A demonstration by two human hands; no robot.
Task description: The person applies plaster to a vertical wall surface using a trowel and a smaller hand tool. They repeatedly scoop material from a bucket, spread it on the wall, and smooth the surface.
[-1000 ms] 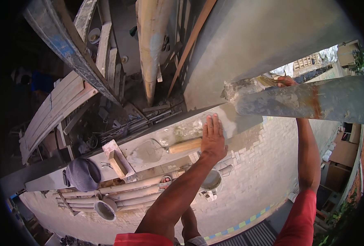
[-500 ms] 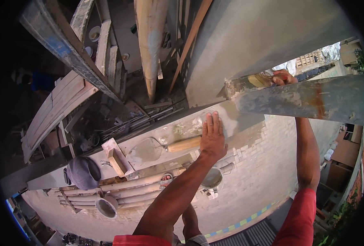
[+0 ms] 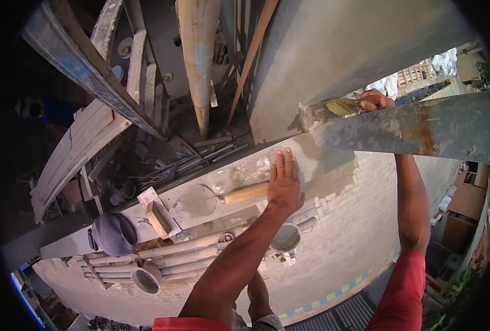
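My left hand (image 3: 285, 185) lies flat on the pale ledge (image 3: 325, 165), fingers stretched out and holding nothing. Just left of it rests a trowel (image 3: 246, 193), its wooden handle close to the palm and its mortar-smeared blade (image 3: 196, 203) flat on the ledge. My right hand (image 3: 378, 101) reaches up behind the grey beam (image 3: 405, 129), which hides the wrist. It is closed around a paintbrush (image 3: 341, 106), whose tan bristles point left towards the rough end of the beam, where it meets the grey plastered wall (image 3: 328, 49).
Along the ledge to the left lie a wooden float (image 3: 158, 219) and a purple-grey knitted cap (image 3: 114, 234). Below are round poles (image 3: 190, 256), a sandalled foot (image 3: 225, 240) and buckets (image 3: 285, 238) (image 3: 145, 279). Curved boards (image 3: 76, 146) and an upright pole (image 3: 200, 66) stand beyond the ledge.
The brush in my right hand has shifted slightly left and tilted, with more of its bristles showing above the beam. My left hand stays flat on the ledge; the whole view has shifted slightly.
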